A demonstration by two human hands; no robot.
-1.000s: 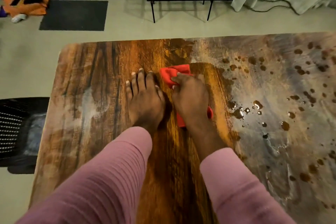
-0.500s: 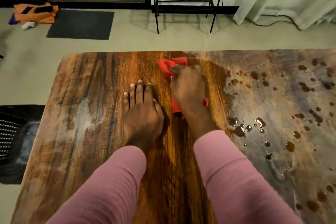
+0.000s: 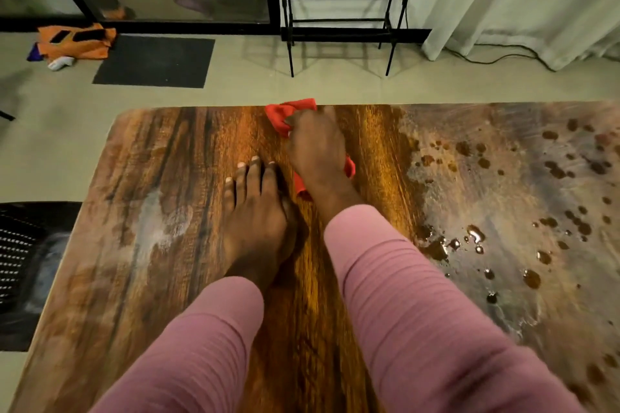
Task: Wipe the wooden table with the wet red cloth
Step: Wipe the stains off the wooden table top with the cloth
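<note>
My right hand (image 3: 317, 149) presses the red cloth (image 3: 290, 112) onto the wooden table (image 3: 161, 211) at its far edge, fingers curled over it. Red cloth sticks out beyond the fingers past the table edge and also below the wrist. My left hand (image 3: 256, 211) lies flat on the wood just to the left, fingers together, holding nothing. The strip under my hands looks dark and glossy. The right part of the table is dull grey with several brown droplets (image 3: 474, 235).
A black mesh chair (image 3: 23, 261) stands at the table's left side. On the floor beyond are a black metal rack (image 3: 342, 10), a dark mat (image 3: 154, 60), an orange garment (image 3: 77, 40), a white curtain (image 3: 520, 0) and a cable.
My right hand has pushed the red cloth away from me, from the table's middle to its far edge. The left hand stays flat in place.
</note>
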